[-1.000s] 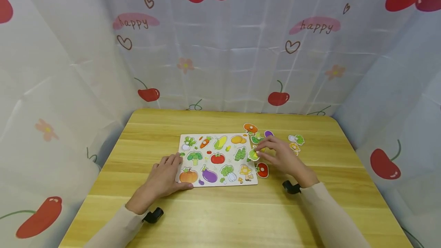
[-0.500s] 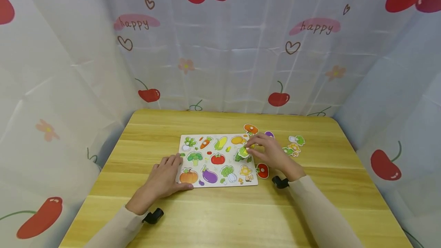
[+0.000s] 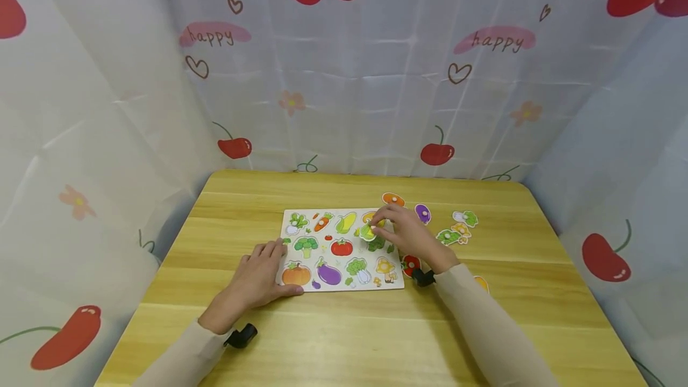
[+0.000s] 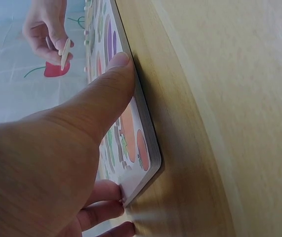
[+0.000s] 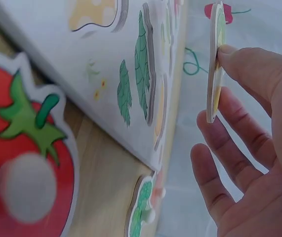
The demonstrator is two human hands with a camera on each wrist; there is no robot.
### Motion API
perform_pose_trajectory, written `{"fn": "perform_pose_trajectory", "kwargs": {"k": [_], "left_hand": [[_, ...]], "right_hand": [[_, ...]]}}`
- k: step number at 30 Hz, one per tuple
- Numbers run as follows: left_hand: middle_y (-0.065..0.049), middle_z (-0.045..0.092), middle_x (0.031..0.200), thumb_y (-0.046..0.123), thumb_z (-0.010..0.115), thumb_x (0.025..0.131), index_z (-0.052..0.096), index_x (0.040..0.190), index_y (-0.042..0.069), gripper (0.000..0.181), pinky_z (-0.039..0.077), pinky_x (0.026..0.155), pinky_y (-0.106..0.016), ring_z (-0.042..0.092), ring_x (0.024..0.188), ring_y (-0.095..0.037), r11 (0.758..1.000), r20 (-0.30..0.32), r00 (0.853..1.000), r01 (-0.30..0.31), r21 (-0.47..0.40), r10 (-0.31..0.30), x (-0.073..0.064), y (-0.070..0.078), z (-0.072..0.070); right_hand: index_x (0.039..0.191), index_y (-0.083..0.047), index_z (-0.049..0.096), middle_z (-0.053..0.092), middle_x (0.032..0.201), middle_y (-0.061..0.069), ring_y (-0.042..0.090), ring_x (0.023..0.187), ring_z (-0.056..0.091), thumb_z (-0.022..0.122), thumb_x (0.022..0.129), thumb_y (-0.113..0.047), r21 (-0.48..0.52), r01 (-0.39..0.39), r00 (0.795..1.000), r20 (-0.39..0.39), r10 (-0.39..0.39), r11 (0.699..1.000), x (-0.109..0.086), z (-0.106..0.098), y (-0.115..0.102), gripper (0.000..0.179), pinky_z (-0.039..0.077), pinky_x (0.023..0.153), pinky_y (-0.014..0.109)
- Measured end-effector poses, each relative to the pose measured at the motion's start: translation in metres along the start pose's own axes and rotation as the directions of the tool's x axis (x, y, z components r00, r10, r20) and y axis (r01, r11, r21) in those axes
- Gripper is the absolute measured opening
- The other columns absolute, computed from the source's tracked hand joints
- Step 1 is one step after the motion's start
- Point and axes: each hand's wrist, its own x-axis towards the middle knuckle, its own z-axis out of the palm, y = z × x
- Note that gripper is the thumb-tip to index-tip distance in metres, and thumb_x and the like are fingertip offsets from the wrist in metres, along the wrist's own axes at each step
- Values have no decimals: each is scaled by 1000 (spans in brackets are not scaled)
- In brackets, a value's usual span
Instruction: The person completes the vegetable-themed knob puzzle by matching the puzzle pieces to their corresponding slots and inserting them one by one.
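The left hand (image 3: 257, 276) rests spread around the near-left corner of the puzzle board (image 3: 344, 264) on the counter (image 3: 322, 339), while the right hand (image 3: 405, 232) pinches a yellow-green piece (image 3: 367, 232) above the board's far-right part.

Head view downward, wrist close-ups, board (image 3: 338, 286) shared

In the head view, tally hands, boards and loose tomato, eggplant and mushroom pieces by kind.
Bare left hand, right hand: 2
White rectangular puzzle board: 1
Red round tomato piece: 1
Purple oval eggplant piece: 1
Yellow mushroom piece: 1
Total: 6
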Motion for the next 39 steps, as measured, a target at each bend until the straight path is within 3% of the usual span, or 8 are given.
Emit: {"fn": "perform_pose_trajectory", "kwargs": {"k": [10, 23, 39], "left_hand": [[-26, 47, 182, 75, 94, 88, 54, 169, 2, 116, 47, 122, -74, 49, 162, -52, 1000, -4, 1000, -3, 13, 3, 4, -1, -1], [-24, 47, 183, 76, 93, 88, 53, 170, 2, 118, 47, 122, -74, 49, 163, -51, 1000, -4, 1000, -5, 9, 5, 4, -2, 2], [-23, 47, 182, 76, 93, 88, 52, 171, 2, 118, 48, 121, -73, 49, 162, -50, 1000, -4, 1000, -1, 12, 1, 1, -3, 2]], "right_hand": [[119, -16, 85, 79, 132, 6, 31, 129, 75, 84, 110, -19, 33, -38, 999, 37, 37, 999, 22, 13, 0, 10, 61, 117, 58], [118, -16, 86, 79, 134, 7, 32, 130, 74, 83, 110, -17, 0, -75, 994, 82, 75, 997, 46, 28, -5, 8, 59, 117, 58], [120, -17, 87, 77, 138, 8, 33, 133, 73, 81, 112, -22, -106, -145, 977, 139, 159, 984, 65, 43, -10, 11, 57, 121, 56]]}}
